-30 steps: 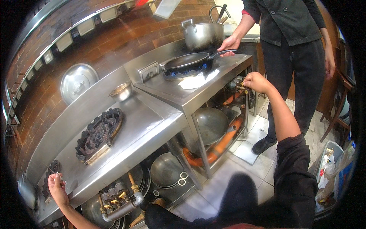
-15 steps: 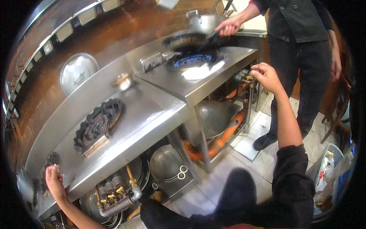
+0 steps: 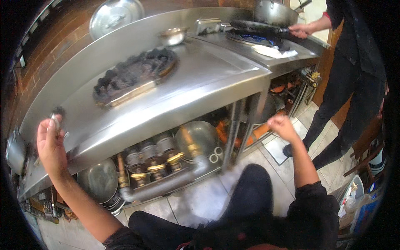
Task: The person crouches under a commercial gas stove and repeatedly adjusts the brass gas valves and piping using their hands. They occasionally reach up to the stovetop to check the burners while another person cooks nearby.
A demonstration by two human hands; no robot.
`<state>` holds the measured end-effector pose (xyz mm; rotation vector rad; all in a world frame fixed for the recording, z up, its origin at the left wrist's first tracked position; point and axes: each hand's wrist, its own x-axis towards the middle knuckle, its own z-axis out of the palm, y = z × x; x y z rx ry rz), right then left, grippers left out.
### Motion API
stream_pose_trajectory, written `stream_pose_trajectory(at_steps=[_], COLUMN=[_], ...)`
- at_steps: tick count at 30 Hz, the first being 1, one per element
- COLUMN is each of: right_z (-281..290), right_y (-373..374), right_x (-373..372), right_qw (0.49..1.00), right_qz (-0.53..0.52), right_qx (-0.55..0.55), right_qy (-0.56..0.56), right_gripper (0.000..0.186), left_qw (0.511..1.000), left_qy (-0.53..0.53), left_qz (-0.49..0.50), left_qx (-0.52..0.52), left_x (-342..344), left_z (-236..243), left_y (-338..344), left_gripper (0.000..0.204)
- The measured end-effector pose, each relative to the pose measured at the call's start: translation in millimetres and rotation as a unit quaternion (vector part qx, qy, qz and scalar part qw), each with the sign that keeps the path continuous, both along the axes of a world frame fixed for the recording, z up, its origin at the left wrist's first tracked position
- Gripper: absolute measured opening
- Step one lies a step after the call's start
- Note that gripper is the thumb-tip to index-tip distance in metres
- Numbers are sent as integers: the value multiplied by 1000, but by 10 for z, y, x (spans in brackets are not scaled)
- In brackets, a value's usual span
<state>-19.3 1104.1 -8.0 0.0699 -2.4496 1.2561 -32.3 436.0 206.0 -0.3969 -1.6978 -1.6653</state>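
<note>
My left hand (image 3: 52,143) is raised beside the near-left end of the steel stove top (image 3: 200,79). Its fingers are pinched on a small white piece (image 3: 55,119), too blurred to name. My right hand (image 3: 283,127) hangs in front of the stove's right-hand section, fingers curled closed; whether anything is inside is hidden. Nearest to it are an orange hose (image 3: 260,132) beyond and the brass gas valves (image 3: 313,77) higher up. Between my hands and the wall sits a blackened burner (image 3: 135,75), with no flame visible on it.
A co-worker's hand (image 3: 301,30) holds a dark frying pan (image 3: 254,26) over a blue-flamed burner (image 3: 256,40). A metal bowl (image 3: 172,36) and a round lid (image 3: 116,17) are at the back. Brass-fitted gas pipes (image 3: 166,182) run below the front edge. A bin (image 3: 351,202) stands at right.
My view has swung toward the left burner. My right hand has come away from beside the gas valves, its fingers more curled. The co-worker's pan now appears lower over the flame.
</note>
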Motion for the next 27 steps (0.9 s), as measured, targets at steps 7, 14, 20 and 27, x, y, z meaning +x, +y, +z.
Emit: stream_pose_trajectory(at_steps=[7,14,20,27], right_z=[-1760,-2203,-1963,-1969], right_y=[-303,-588,-1404,-2394], right_x=[395,1257,1542,1149], right_qw=[895,815,812,816], right_qz=[-35,31,48,153], right_qx=[44,187,161,123], right_qy=[-443,-547,-558,-544], right_gripper=[41,39,39,38], left_qw=[969,886,867,884], left_qy=[144,161,9,-200], left_qz=[-171,-424,-497,-421], left_qx=[102,98,29,-31], left_x=[415,930,1071,965], left_z=[-193,-680,-1462,-2133], left_y=[-159,-434,-584,-966], left_gripper=[9,23,13,9])
